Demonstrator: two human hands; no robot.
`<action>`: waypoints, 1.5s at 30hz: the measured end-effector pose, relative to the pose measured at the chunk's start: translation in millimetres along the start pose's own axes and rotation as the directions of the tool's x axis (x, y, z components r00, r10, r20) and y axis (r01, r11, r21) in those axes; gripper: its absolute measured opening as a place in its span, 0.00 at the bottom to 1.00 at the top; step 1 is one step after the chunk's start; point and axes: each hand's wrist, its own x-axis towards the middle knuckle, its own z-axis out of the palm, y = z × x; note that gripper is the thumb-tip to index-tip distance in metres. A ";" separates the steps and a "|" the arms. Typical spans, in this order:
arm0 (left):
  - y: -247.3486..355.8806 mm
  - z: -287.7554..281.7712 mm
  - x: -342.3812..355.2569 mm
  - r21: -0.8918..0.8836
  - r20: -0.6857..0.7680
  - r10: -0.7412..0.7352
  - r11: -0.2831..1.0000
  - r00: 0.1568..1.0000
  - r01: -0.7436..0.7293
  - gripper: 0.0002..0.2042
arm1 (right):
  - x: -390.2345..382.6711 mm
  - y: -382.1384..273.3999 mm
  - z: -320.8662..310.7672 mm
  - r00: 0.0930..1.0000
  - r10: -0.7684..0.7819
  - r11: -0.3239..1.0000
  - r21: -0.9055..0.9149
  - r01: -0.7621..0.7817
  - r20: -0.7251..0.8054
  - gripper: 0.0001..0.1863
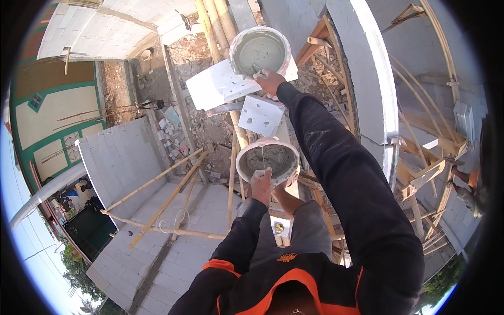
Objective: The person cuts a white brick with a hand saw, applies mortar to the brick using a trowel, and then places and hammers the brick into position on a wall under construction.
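Observation:
Two round buckets of wet grey mortar stand in line before me. At the far bucket point(287, 55), my right hand point(270, 82) is closed at the near rim, around a small grey mortar-coated tool point(256, 69) whose end points into the mix. Its kind is mostly hidden by the fingers. My left hand point(261, 186) is closed at the near rim of the near bucket point(241, 167), holding a thin wire handle point(263, 155) that runs across the opening. Between the buckets lies a pale, mortar-spotted board point(261, 116).
A larger white board point(212, 86) lies under the far bucket. Bamboo poles point(210, 26) run beneath, with rubble ground point(197, 60) below. A block wall point(367, 68) rises close on the right. Bamboo props point(168, 176) cross at left. A yellow-black tape measure point(279, 228) lies near my legs.

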 end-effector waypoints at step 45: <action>-139.4 -1.2 165.4 0.735 -0.005 0.365 0.633 0.931 -0.244 0.20 | -32.2 121.9 46.4 0.990 0.079 0.509 0.849 -0.142 0.118 0.16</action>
